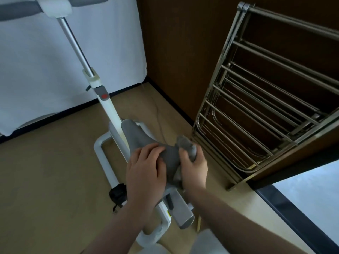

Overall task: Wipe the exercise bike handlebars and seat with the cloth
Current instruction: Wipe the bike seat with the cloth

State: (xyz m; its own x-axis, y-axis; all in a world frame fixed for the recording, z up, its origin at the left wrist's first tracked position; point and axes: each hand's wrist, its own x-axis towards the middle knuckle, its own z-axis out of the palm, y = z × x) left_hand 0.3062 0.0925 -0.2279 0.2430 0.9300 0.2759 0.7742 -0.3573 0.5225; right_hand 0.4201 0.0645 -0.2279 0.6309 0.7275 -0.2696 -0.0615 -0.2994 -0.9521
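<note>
The grey bike seat (136, 134) sits at centre, its narrow nose pointing away from me. My left hand (145, 167) rests flat on the seat's left rear part, fingers laid over it. My right hand (193, 166) grips a bunched grey cloth (187, 144) against the seat's right rear edge. The white frame and metal stem (77, 44) rise to the handlebar unit (55, 6) at the top left, only partly in view.
A folded metal drying rack (256, 107) leans against the brown wall at right. White curtain (36, 61) hangs at left. A black pedal (118, 194) sits low left of the seat, a grey pedal (183, 215) below it. Tan floor surrounds the bike.
</note>
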